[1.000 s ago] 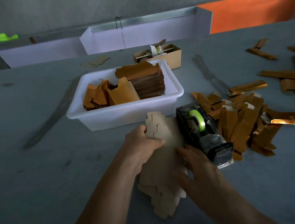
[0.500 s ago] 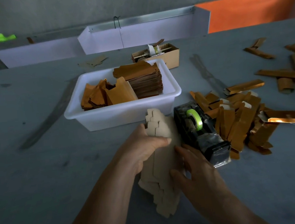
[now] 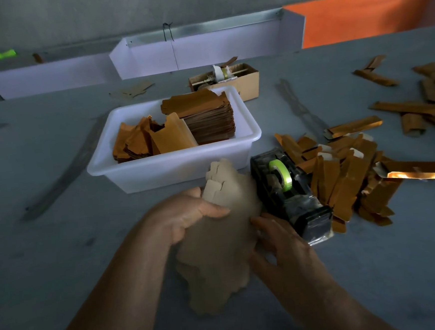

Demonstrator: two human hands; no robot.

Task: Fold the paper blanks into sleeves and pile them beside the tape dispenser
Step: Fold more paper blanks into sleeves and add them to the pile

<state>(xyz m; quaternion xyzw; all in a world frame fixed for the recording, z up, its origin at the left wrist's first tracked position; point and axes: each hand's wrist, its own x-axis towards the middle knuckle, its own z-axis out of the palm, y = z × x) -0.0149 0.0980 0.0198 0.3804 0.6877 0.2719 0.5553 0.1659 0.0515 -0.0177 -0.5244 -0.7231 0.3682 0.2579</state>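
**Tan paper blank gripped in both hands beside the dispenser**

Tan and blurred, the paper blank [image 3: 218,256] lies on the grey table [image 3: 49,256] at the centre of the view, its notched far end reaching toward twelve o'clock, just short of the white tub [image 3: 175,165]. The left hand [image 3: 186,214] curls over the blank's left edge, thumb lying across the top face and fingers tucked beneath. The right hand [image 3: 282,245] holds the opposite edge, fingers bent against the paper's side.

At about two o'clock from the blank, touching or just beside it, stands the black tape dispenser [image 3: 292,198] with a green roll. Beyond that, at three o'clock, a heap of folded gold-brown sleeves [image 3: 347,180] rests against the dispenser's far side; more loose sleeves [image 3: 414,105] lie scattered toward two o'clock. Inside the tub sit a tall stack of brown blanks [image 3: 207,116] and a looser bunch to its left. A cardboard box [image 3: 241,81] stands at twelve o'clock behind the tub.
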